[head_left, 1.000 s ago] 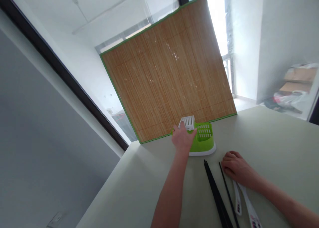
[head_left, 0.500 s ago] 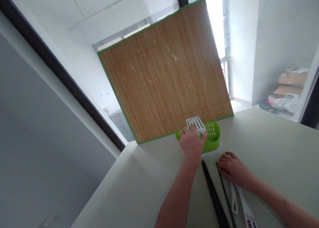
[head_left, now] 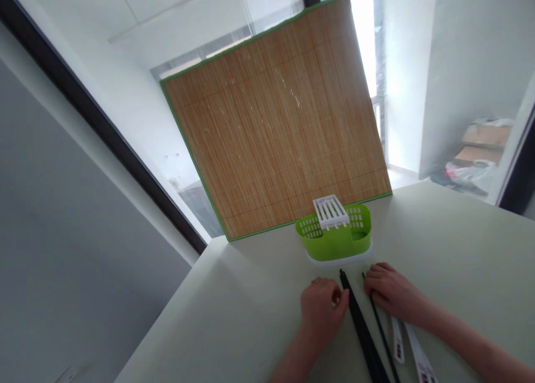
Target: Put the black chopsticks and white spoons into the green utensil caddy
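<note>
A green cutlery basket (head_left: 334, 246) with perforated walls and a white base stands upright in front of me. A white slatted rack (head_left: 331, 211) lies tilted across its top. My left hand (head_left: 322, 308) is below the basket, fingers curled, with nothing visible in it. Its thumb is beside a bundle of black chopsticks (head_left: 361, 330). My right hand (head_left: 390, 291) rests on the table with curled fingers, next to a single thin black stick (head_left: 379, 324). Two white patterned handles (head_left: 420, 354), (head_left: 398, 341) emerge from under that hand; their far ends are hidden.
A bamboo mat (head_left: 276, 126) with green edging leans upright against the glass behind the basket. All the items lie on a pale table (head_left: 234, 305). Past the glass at right are cardboard boxes (head_left: 485, 137) and plastic bags.
My left hand has let go of the white rack and drawn back toward me, down beside the black chopsticks. The rack stays on the basket. My right hand is nearly unchanged.
</note>
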Tool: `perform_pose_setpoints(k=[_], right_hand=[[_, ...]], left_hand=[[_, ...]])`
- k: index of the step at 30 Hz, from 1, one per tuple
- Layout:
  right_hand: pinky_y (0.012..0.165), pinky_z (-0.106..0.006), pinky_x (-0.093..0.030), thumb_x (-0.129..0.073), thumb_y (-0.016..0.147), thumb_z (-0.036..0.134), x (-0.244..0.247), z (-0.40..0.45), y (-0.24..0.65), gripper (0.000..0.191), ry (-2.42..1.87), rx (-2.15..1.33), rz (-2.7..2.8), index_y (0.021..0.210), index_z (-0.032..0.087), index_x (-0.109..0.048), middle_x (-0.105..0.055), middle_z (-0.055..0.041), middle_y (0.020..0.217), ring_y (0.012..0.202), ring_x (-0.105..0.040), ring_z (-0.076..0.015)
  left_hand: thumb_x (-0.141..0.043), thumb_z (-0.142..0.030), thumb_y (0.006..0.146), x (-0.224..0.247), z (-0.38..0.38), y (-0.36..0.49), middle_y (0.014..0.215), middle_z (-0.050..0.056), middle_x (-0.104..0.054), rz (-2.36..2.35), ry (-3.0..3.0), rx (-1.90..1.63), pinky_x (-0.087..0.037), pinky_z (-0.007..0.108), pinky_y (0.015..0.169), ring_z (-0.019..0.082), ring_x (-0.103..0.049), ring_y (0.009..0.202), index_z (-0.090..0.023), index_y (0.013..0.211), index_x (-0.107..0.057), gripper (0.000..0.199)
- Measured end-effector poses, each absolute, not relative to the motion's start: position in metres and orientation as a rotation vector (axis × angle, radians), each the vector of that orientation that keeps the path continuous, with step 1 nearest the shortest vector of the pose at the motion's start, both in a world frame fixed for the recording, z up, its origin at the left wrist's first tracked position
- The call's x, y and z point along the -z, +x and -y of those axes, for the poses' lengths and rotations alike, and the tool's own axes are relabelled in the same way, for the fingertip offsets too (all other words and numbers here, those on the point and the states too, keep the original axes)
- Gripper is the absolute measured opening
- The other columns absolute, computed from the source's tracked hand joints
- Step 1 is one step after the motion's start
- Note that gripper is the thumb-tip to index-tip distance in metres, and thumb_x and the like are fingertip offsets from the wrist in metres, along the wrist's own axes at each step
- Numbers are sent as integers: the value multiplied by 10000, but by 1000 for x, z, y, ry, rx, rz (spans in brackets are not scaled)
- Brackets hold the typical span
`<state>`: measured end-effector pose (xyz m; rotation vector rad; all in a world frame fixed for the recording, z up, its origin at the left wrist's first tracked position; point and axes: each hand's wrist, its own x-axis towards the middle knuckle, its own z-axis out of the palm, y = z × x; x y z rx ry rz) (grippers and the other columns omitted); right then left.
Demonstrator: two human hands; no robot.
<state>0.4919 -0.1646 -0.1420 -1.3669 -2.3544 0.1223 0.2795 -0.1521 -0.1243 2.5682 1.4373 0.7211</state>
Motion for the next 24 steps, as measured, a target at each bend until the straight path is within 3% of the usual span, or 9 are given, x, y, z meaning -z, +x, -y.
perform_pose_setpoints(k=[10,24], right_hand=[[855,-362,-334,-492,743,94,139,169,484,153,-1281,-244,2341,728,215,-585,-643,-1,742,817,-539,-193],[830,-343,-359,-511,720,103,140,170,482,176,-1338,-244,2291,794,226,-614,-632,-9,774,835,-546,-190]], left_hand=[[-662,-435,711,164,178,294,693,-15,-630,-1243,2540,-532,-375,284,647,172,-550,723,-224,668,-540,248],[-636,-323,708,160,179,295,716,0,-618,-1217,2474,-633,-388,291,671,174,-544,739,-219,663,-505,173]])
